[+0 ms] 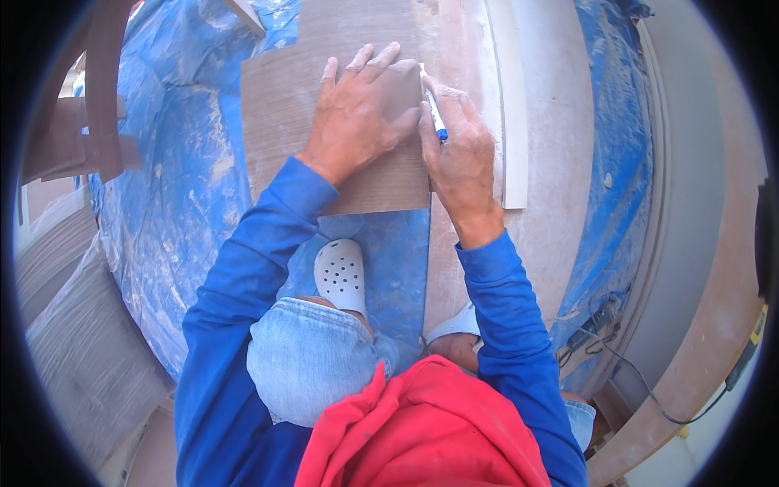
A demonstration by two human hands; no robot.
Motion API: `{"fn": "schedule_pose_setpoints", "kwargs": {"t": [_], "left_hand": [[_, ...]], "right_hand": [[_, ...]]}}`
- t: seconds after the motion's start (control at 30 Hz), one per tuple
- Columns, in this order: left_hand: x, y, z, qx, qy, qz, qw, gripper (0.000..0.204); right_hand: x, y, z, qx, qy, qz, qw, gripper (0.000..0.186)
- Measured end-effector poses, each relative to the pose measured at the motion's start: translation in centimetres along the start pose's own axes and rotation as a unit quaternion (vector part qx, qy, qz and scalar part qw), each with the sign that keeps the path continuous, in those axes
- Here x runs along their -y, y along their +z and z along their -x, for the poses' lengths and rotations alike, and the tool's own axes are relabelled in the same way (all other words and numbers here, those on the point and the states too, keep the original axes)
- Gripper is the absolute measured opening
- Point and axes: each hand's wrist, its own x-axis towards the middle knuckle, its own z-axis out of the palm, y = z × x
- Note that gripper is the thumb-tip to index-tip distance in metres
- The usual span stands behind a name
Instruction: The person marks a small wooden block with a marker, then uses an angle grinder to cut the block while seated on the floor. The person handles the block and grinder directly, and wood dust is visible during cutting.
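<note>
My left hand (357, 114) lies flat with fingers spread on a brown wood-grain panel (280, 122). At the panel's right edge, my right hand (464, 158) is closed around a white marker pen (433, 107) with a blue end. The blue end points toward me, and the pen's far end lies close to the panel's edge; whether it touches is too small to tell. Part of the panel rests over a long pinkish board (535, 268). Just right of my right hand, a narrow white strip (514, 162) lies lengthwise on that board.
Dusty blue plastic sheeting (174, 178) covers the floor. Brown boards (101, 105) stand at the far left, above wrapped panels (89, 325). On the right, a black cord (637, 369) runs past a curved wooden piece (690, 390). My white clog (341, 272) stands below the panel.
</note>
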Motion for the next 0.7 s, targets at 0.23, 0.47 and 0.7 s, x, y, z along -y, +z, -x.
{"fn": "schedule_pose_setpoints", "kwargs": {"t": [0.23, 0.47, 0.7], "left_hand": [[0.1, 0.0, -0.1, -0.003, 0.003, 0.003, 1.0, 0.06], [0.1, 0.0, 0.1, -0.01, 0.008, 0.005, 1.0, 0.063], [0.1, 0.0, 0.1, 0.002, 0.004, 0.006, 1.0, 0.066]], "right_hand": [[0.4, -0.2, -0.9, -0.001, 0.014, 0.001, 1.0, 0.032], [-0.1, -1.6, -2.8, 0.009, 0.0, 0.025, 1.0, 0.022], [2.1, -4.4, -3.1, 0.085, 0.058, 0.105, 0.989, 0.028]]}}
